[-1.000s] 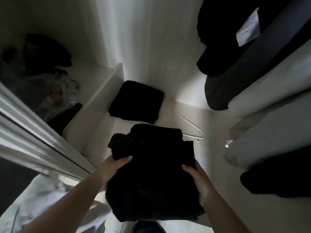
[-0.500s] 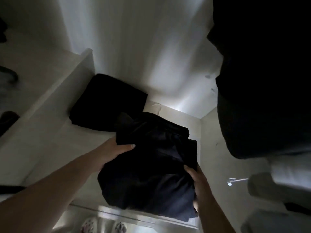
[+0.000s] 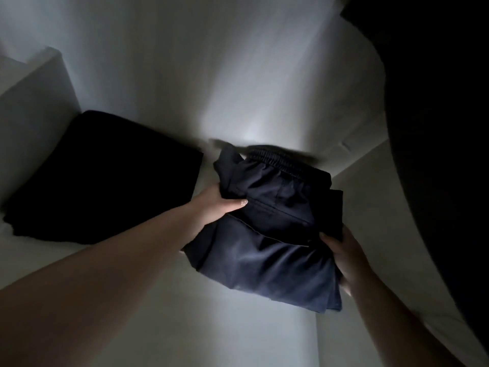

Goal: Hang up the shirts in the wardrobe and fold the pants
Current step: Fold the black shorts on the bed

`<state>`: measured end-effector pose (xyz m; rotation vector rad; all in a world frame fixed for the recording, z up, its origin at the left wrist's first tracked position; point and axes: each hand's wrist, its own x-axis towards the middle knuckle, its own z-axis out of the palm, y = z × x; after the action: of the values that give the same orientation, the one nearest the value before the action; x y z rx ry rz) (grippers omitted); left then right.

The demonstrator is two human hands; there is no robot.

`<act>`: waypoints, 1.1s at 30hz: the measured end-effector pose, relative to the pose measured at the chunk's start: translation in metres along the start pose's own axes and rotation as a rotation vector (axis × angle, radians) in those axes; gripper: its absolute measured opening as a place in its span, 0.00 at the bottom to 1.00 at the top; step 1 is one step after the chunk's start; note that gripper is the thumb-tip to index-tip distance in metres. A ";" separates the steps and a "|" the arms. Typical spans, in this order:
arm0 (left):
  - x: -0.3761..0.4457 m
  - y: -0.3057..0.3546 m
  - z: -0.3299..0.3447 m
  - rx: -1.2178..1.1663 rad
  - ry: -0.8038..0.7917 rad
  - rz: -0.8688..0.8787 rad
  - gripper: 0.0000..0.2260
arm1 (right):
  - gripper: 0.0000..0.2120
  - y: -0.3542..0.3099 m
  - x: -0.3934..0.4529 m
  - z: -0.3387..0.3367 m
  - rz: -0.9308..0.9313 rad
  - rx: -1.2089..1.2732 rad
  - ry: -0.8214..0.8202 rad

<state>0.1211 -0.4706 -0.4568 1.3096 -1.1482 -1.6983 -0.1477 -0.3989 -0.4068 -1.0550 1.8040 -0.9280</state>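
A folded pair of dark navy pants (image 3: 272, 234) with an elastic waistband sits low over the white wardrobe floor (image 3: 164, 300), near the back wall. My left hand (image 3: 214, 205) grips its left edge, thumb on top. My right hand (image 3: 344, 252) grips its right edge from the side. A second folded black garment (image 3: 105, 176) lies flat on the floor just to the left, a small gap away from the held pants.
A white divider panel (image 3: 39, 96) stands at the left. Dark hanging clothes (image 3: 436, 128) fill the right side and reach low. The white back wall (image 3: 211, 75) is close behind the pants.
Both hands have carried the folded pants forward and deeper into the wardrobe, to the right of the black garment. The view has moved closer in.
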 end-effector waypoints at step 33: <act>-0.051 -0.061 0.007 0.435 0.276 -0.009 0.38 | 0.12 0.048 -0.043 0.079 -0.266 -0.686 -0.085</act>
<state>0.1263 -0.4001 -0.4946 1.7500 -1.3894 -1.2587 -0.0768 -0.3562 -0.4671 -1.7606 1.9864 -0.3865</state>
